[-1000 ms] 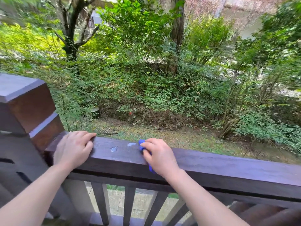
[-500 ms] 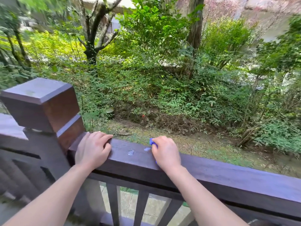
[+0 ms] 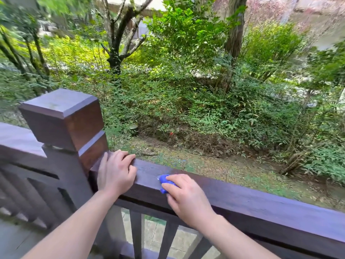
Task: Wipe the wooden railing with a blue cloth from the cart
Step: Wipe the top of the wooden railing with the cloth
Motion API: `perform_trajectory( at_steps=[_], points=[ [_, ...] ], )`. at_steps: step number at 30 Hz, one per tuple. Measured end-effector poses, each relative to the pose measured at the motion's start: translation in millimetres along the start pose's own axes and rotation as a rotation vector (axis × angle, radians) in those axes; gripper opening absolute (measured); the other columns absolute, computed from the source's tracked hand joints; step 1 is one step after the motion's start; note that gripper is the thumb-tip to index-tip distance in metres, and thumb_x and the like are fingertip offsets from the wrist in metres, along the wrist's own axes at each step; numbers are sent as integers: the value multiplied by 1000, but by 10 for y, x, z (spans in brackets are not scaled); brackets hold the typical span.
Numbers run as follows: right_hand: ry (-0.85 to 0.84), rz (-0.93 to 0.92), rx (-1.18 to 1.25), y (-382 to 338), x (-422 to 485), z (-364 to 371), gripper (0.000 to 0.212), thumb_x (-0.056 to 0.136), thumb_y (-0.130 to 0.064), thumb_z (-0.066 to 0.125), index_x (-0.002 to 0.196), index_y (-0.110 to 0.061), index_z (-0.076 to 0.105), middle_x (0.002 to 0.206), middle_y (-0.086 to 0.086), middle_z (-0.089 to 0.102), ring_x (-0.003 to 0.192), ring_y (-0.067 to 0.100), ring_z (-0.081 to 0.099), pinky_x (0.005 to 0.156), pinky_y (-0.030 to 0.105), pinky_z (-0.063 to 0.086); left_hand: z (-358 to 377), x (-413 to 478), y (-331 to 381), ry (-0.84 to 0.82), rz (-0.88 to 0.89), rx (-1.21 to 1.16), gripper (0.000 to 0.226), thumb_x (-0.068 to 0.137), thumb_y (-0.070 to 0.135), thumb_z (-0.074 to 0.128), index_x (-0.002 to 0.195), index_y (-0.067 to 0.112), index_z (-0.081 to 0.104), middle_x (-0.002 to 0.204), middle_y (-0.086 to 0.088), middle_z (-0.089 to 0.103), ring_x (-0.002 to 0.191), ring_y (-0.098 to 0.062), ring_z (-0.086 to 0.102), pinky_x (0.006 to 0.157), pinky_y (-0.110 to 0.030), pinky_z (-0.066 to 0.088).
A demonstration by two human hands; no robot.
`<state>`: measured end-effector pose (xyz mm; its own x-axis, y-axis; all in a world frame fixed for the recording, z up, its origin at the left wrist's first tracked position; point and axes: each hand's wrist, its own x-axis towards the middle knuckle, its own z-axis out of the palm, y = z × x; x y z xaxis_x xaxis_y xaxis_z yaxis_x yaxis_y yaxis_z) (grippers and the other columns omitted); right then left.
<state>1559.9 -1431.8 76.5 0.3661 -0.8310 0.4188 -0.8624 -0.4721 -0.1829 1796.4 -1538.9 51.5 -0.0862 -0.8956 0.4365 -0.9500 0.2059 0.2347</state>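
A dark brown wooden railing (image 3: 261, 200) runs from the post at the left down to the right edge. My right hand (image 3: 186, 199) presses a small blue cloth (image 3: 165, 182) onto the rail's top near its front edge; only the cloth's left end shows past my fingers. My left hand (image 3: 115, 172) rests on the rail just beside the post, fingers curled over the far edge, holding nothing else. A small pale mark shows on the wood right beside the cloth.
A square wooden post (image 3: 63, 118) with a capped top stands at the left, with another rail section (image 3: 18, 141) beyond it. Vertical balusters (image 3: 136, 234) hang under the rail. Dense bushes and trees (image 3: 186, 71) fill the ground beyond.
My right hand has slid the cloth toward the rail's near edge, over the pale spots, of which only one speck still shows. The view has swung left, showing more of the post. My left hand stayed put.
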Motion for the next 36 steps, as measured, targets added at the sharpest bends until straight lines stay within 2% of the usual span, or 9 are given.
perform_trajectory(
  at_steps=[2, 5, 7, 12, 19, 24, 30, 31, 36],
  points=[
    [10, 66, -8, 130, 71, -56, 18, 85, -21, 59, 101, -20, 68, 111, 1, 68, 100, 26, 61, 86, 32, 51, 4, -33, 13, 9, -31, 25, 48, 78, 35, 38, 113, 25, 69, 118, 0, 64, 119, -21, 53, 114, -53, 27],
    [68, 392, -12, 245, 363, -76, 21, 89, -20, 55, 104, -17, 69, 110, 3, 67, 101, 30, 56, 88, 34, 45, -35, -25, 40, 1, -43, 23, 51, 77, 36, 34, 113, 26, 69, 120, -1, 65, 120, -22, 54, 112, -53, 31],
    [78, 432, 3, 96, 393, -24, 21, 90, -20, 55, 105, -18, 69, 110, 2, 66, 101, 28, 56, 90, 34, 44, -50, -16, 39, -10, -37, 18, 51, 78, 38, 33, 114, 28, 68, 120, 2, 65, 121, -20, 53, 113, -52, 31],
    [32, -47, 24, -173, 93, 128, 19, 87, -23, 57, 104, -20, 65, 111, -1, 65, 104, 23, 57, 92, 32, 47, -51, -24, -14, -19, -13, 32, 54, 78, 39, 33, 118, 30, 67, 125, 4, 65, 128, -20, 51, 114, -48, 32],
    [-31, 352, -5, -55, 756, 119, 24, 92, -24, 49, 104, -16, 68, 110, 4, 64, 105, 28, 52, 90, 36, 44, -95, -73, -91, -82, 74, 63, 57, 88, 45, 27, 133, 30, 58, 141, 4, 57, 138, -19, 43, 118, -46, 27],
    [-74, -139, 40, -145, 417, 197, 22, 89, -32, 52, 106, -22, 64, 118, 0, 63, 109, 25, 56, 92, 34, 48, -67, -85, -143, -32, 100, 16, 51, 86, 36, 37, 127, 24, 65, 134, -3, 63, 130, -25, 54, 113, -46, 36],
    [-93, 373, -41, -16, 1094, 240, 24, 92, -28, 45, 96, -14, 65, 103, 10, 61, 101, 32, 55, 84, 38, 46, -94, -97, -107, 48, 125, -27, 50, 81, 28, 39, 118, 19, 71, 125, -6, 69, 121, -28, 61, 107, -49, 44],
    [-92, 361, -43, -129, 1122, 301, 25, 92, -28, 44, 97, -15, 65, 104, 10, 61, 100, 32, 54, 85, 39, 45, -94, -95, -102, 62, 131, -29, 49, 81, 27, 39, 116, 18, 72, 123, -7, 69, 120, -29, 62, 106, -49, 45],
    [-8, -121, 67, -424, 673, 411, 26, 89, -30, 50, 109, -19, 62, 110, 3, 63, 101, 27, 55, 89, 39, 47, -63, -92, -126, 104, 166, -39, 47, 80, 24, 41, 113, 15, 73, 119, -8, 71, 114, -31, 65, 101, -49, 49]
  ],
)
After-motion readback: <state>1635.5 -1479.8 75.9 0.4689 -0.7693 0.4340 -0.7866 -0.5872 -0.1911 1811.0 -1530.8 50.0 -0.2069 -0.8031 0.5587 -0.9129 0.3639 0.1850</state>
